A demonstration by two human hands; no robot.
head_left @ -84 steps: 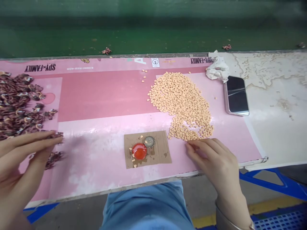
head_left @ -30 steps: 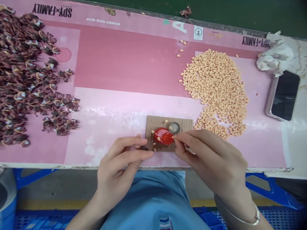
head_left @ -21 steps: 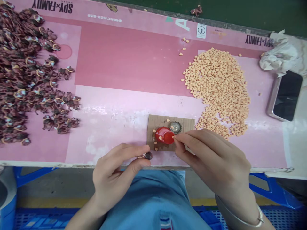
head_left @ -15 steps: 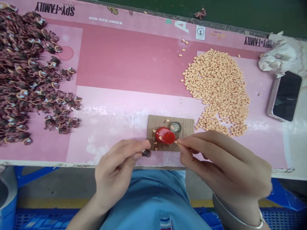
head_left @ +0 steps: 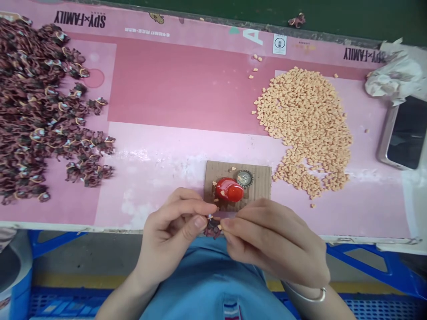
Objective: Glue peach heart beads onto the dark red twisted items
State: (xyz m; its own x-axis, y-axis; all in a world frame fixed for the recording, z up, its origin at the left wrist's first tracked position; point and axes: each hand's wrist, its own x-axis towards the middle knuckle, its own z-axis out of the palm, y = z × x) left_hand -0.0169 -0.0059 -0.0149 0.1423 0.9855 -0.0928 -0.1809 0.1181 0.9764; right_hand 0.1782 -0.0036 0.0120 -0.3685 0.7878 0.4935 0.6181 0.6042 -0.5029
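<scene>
Between the fingers of my left hand (head_left: 178,226) is a small dark brown figurine (head_left: 212,227), pinched just past the table's front edge. My right hand (head_left: 270,240) is closed in a pinch on a tiny pale-orange piece (head_left: 219,227), which is against or very close to the figurine's right side. Just beyond my hands lies a piece of cardboard (head_left: 263,186). On it are a red cup-like container (head_left: 230,190), a metal bottle cap (head_left: 244,178) and a few loose pale-orange pieces.
A large heap of similar brown figurines (head_left: 43,106) covers the left side. At the right is a pile of pale-orange pieces (head_left: 310,120). Farther right are a phone (head_left: 404,133) and crumpled tissue (head_left: 395,78). One figurine (head_left: 296,20) lies on the green surface beyond the table.
My right hand has moved left and toward me, from beside the red container to the figurine. My left hand has shifted slightly right and nearer, turning the figurine into fuller view.
</scene>
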